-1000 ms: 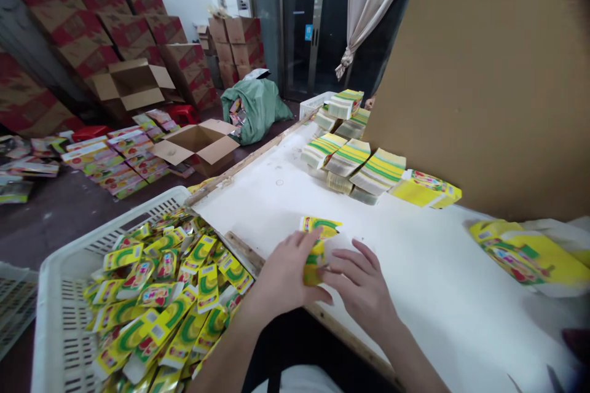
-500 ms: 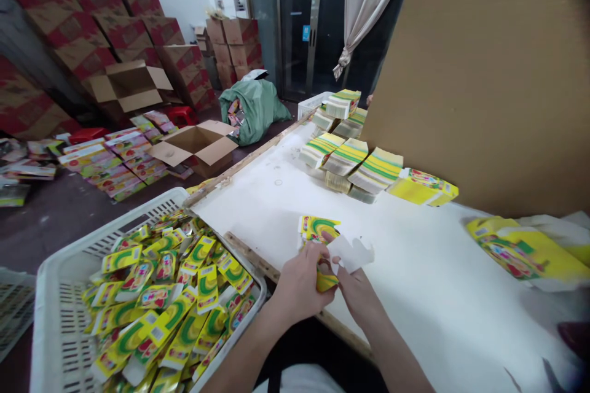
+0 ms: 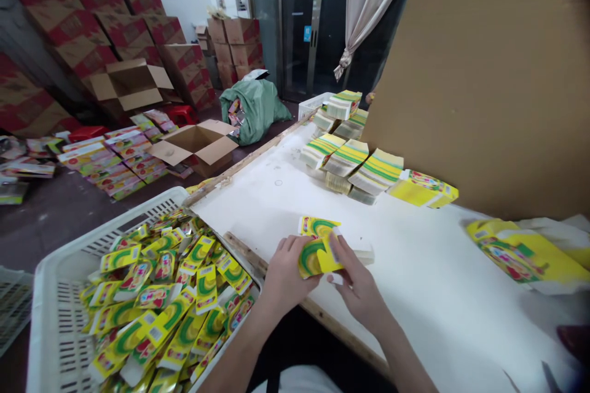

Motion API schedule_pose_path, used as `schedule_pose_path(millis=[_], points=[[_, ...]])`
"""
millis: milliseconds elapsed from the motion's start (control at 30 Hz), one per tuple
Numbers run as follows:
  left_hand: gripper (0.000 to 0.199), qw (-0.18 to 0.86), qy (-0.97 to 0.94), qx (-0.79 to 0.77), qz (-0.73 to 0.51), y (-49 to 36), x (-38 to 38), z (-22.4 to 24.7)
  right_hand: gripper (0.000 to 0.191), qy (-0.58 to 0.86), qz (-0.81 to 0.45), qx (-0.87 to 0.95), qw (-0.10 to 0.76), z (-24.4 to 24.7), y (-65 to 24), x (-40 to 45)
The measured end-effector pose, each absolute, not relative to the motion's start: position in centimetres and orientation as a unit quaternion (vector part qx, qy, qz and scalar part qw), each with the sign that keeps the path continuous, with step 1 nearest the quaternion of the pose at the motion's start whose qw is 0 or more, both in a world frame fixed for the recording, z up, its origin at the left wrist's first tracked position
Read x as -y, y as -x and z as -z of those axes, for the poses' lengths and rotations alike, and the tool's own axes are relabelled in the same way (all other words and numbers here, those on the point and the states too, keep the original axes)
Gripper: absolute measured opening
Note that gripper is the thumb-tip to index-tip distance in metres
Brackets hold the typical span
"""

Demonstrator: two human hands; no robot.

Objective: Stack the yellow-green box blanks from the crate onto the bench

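Note:
Over the near edge of the white tabletop, both hands grip a small yellow-and-green printed carton (image 3: 310, 258). My left hand (image 3: 286, 273) is wrapped around its left side. With thumb and fingers, my right hand (image 3: 362, 288) pinches its right side, where a yellow panel stands folded up. Just beyond my fingers another yellow-green carton piece (image 3: 319, 224) lies on the table, partly covered by the hands. A pale card piece (image 3: 366, 253) shows behind my right hand. Whether the carton contains anything is hidden.
At my left stands a white plastic basket (image 3: 50, 295) heaped with small yellow-green cartons. Stacks of flat cartons (image 3: 378, 169) sit farther back on the table (image 3: 258, 196), beside a large cardboard sheet (image 3: 488, 86). Open boxes (image 3: 198, 142) and a green sack (image 3: 258, 110) stand on the floor.
The carton has turned, so its printed yellow-green face now shows instead of a white inner flap. My right hand has shifted to the carton's right side; my left hand keeps its grip.

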State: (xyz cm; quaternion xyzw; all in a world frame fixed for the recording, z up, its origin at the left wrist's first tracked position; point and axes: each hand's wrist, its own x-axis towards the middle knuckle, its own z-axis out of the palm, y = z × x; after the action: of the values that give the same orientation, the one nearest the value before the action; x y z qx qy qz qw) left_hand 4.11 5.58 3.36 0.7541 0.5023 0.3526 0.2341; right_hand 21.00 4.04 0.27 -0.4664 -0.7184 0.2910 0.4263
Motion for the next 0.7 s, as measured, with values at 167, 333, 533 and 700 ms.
schedule_pose_path(millis=[167, 333, 533, 700], points=[[0.05, 0.236, -0.77, -0.498, -0.322, -3.2, -5.6, -3.8, 0.038, 0.455, -0.23, 0.784, 0.355, -0.7, -22.5, -4.3], [0.052, 0.24, -0.778, -0.492, -0.309, -3.8, -5.5, -3.9, 0.032, 0.452, -0.25, 0.785, 0.342, -2.0, -22.1, -4.4], [0.047, 0.191, -0.766, -0.558, -0.253, 0.6, -6.1, -3.8, 0.062, 0.525, -0.254, 0.702, 0.409, -0.2, -19.9, -5.6], [0.065, 0.02, -0.68, -0.725, -0.107, 9.8, -6.7, -2.6, 0.034, 0.672, -0.105, 0.663, 0.311, 1.6, -22.3, -8.1]])
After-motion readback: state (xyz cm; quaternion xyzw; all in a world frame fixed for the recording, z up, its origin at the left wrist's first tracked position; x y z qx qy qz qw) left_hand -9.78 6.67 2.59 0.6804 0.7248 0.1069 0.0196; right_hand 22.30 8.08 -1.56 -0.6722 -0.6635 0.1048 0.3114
